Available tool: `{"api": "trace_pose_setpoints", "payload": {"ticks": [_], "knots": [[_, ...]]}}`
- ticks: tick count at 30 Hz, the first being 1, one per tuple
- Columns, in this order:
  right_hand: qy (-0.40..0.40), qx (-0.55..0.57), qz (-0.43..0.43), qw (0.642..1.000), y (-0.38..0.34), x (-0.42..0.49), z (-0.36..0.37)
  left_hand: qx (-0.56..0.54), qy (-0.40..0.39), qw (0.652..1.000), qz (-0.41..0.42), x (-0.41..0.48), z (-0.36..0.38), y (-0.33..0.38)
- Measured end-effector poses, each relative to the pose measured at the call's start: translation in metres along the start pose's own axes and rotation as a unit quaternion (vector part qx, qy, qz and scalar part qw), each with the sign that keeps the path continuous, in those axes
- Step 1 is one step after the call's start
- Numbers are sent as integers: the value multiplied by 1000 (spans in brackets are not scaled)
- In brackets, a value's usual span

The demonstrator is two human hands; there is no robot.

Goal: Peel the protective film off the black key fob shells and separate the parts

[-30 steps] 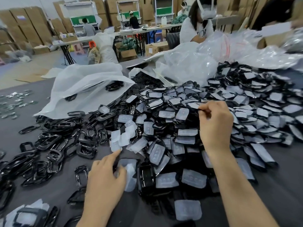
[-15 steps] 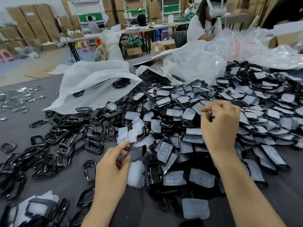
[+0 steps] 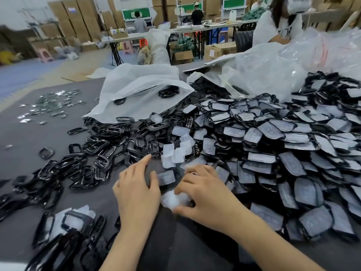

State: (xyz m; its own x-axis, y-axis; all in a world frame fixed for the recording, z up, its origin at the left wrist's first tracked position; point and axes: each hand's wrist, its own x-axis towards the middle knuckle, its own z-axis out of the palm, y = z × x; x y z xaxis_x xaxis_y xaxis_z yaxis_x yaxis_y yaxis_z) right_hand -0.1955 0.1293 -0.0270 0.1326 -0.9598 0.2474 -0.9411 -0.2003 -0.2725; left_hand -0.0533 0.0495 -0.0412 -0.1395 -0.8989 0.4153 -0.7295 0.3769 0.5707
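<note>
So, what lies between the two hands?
Head view: a film-covered black shell and, nearer, a crumpled clear film piece lie between left hand and right hand.

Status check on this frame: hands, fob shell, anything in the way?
Left hand open, thumb beside film-covered black fob shell. Right hand over crumpled clear film piece, grip blurred. Loose black plastic frames crowd the left.

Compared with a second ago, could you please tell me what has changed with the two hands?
The right hand left the pile of filmed shells and dropped toward the person, now beside the left hand, over a crumpled white film. The left hand had lifted a black shell; now its fingers are spread, with no shell visibly gripped. The pile, the black frames and the plastic bags stayed put.
</note>
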Motion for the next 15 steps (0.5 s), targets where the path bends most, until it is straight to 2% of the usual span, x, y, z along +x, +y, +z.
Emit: {"api": "trace_pose_setpoints", "payload": {"ticks": [3, 7, 10, 15], "knots": [[-15, -13, -2, 1000, -1, 0, 3, 107, -55, 992, -40, 9, -5, -12], [-19, -20, -13, 1000, -1, -1, -3, 106, -144, 982, -62, 14, -5, -24], [-23, -16, -15, 1000, -2, -3, -5, 69, -143, 987, -30, 13, -4, -24], [15, 40, -2, 999, -1, -4, -5, 38, -140, 989, -1, 14, -1, -25]]}}
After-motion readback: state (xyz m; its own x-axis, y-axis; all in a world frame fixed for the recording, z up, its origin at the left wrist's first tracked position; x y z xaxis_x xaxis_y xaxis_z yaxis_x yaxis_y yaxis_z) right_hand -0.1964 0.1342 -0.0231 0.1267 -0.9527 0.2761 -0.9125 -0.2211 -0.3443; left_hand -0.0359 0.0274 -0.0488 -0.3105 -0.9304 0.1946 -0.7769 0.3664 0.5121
